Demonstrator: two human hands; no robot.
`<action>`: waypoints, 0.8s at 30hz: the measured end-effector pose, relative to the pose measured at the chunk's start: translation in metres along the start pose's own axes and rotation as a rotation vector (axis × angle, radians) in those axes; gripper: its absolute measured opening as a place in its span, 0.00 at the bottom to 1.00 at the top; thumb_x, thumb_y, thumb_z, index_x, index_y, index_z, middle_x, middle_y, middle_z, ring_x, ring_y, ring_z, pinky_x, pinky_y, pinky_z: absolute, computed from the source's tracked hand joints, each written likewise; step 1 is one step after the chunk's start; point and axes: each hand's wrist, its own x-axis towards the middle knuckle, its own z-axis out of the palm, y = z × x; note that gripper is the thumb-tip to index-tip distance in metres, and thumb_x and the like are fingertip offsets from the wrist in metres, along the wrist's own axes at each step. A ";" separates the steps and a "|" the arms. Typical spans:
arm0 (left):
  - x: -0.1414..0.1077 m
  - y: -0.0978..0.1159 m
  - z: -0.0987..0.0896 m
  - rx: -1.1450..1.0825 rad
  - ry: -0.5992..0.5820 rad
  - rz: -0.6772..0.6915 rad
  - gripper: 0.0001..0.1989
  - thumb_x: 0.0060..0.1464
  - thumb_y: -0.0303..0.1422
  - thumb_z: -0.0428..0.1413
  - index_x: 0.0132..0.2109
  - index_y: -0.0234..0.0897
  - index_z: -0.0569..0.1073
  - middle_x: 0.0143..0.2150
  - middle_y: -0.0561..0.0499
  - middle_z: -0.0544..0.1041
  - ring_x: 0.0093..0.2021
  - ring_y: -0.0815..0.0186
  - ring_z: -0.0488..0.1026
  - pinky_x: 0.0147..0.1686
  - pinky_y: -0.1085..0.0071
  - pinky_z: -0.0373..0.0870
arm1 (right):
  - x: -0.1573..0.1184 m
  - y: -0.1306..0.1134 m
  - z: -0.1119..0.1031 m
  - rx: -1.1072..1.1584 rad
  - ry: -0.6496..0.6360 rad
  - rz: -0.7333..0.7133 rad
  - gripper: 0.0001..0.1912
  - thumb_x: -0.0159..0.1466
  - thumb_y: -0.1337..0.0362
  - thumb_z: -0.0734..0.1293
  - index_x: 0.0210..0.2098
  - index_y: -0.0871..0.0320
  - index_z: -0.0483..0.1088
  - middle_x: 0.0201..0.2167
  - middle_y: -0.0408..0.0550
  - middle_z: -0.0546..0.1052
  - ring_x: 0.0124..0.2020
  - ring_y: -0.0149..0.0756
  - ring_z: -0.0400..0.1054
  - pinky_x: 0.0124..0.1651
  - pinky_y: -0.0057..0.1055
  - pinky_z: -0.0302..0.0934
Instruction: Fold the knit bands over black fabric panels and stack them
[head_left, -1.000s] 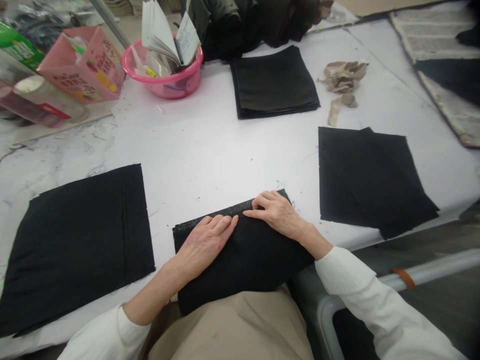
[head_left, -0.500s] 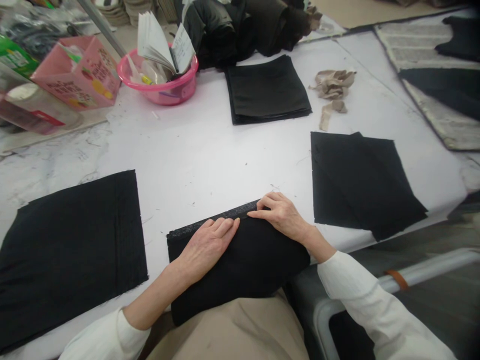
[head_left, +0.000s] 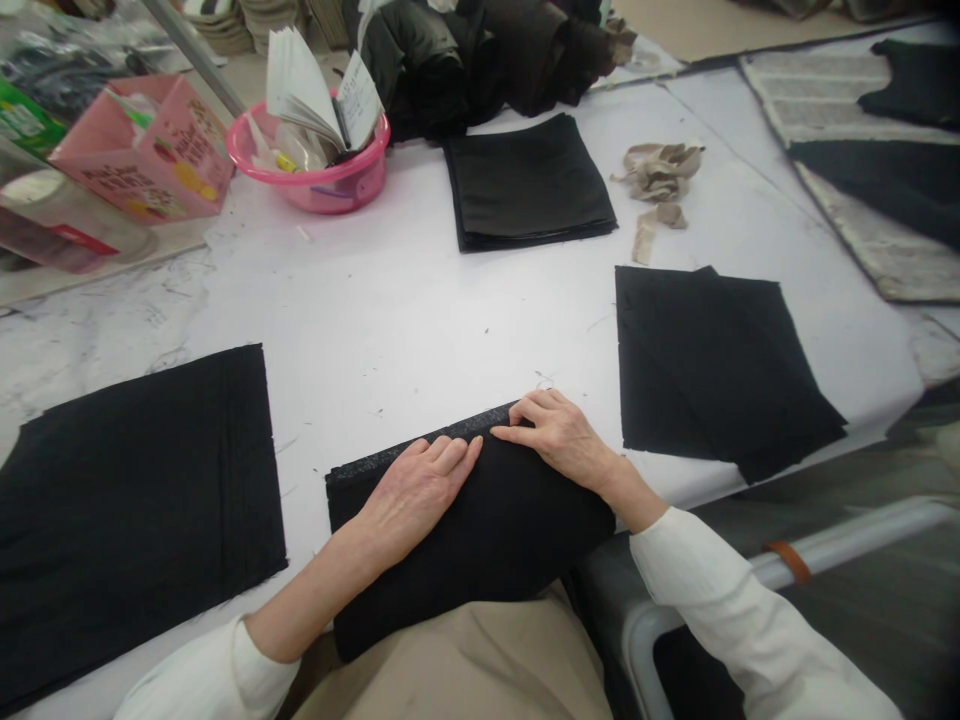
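In front of me lies a piece of black fabric (head_left: 487, 540), its far edge turned over into a strip with a speckled grey-black surface (head_left: 390, 457). The near part of the cloth hangs over the table edge onto my lap. My left hand (head_left: 420, 490) rests flat on it, fingers stretched along the fold. Just to its right, my right hand (head_left: 559, 435) pinches the folded edge between thumb and curled fingers. The fingertips of both hands are close together but apart.
Black fabric stacks lie to the left (head_left: 142, 500), right (head_left: 712, 370) and back (head_left: 532, 185) on the white table (head_left: 420, 310). Beige strips (head_left: 660, 175), a pink basin (head_left: 337, 190) with a notebook (head_left: 300, 90), and a pink box (head_left: 150, 160) stand farther off. A metal rail (head_left: 847, 540) is at right.
The view has shifted slightly, so everything sits a little farther left. Both hands keep almost the same place on the folded fabric edge.
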 end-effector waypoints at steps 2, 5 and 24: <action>0.003 0.001 -0.002 -0.005 0.016 0.008 0.25 0.63 0.21 0.43 0.66 0.31 0.54 0.48 0.45 0.69 0.46 0.62 0.67 0.43 0.65 0.66 | 0.000 0.000 0.000 -0.002 -0.009 0.002 0.13 0.69 0.66 0.62 0.50 0.48 0.73 0.39 0.46 0.72 0.44 0.34 0.61 0.47 0.35 0.55; 0.009 0.003 -0.005 -0.002 0.026 0.025 0.25 0.63 0.21 0.43 0.66 0.31 0.54 0.46 0.46 0.69 0.44 0.62 0.67 0.41 0.65 0.65 | 0.000 0.001 -0.002 0.003 -0.004 0.000 0.13 0.69 0.66 0.62 0.50 0.48 0.73 0.39 0.46 0.72 0.44 0.34 0.61 0.47 0.34 0.56; 0.027 0.005 -0.003 -0.048 0.035 0.059 0.26 0.64 0.20 0.42 0.67 0.30 0.52 0.45 0.46 0.69 0.43 0.62 0.67 0.39 0.64 0.66 | -0.015 0.017 -0.011 0.014 0.038 0.056 0.13 0.68 0.66 0.62 0.48 0.47 0.74 0.39 0.45 0.73 0.43 0.33 0.62 0.46 0.34 0.57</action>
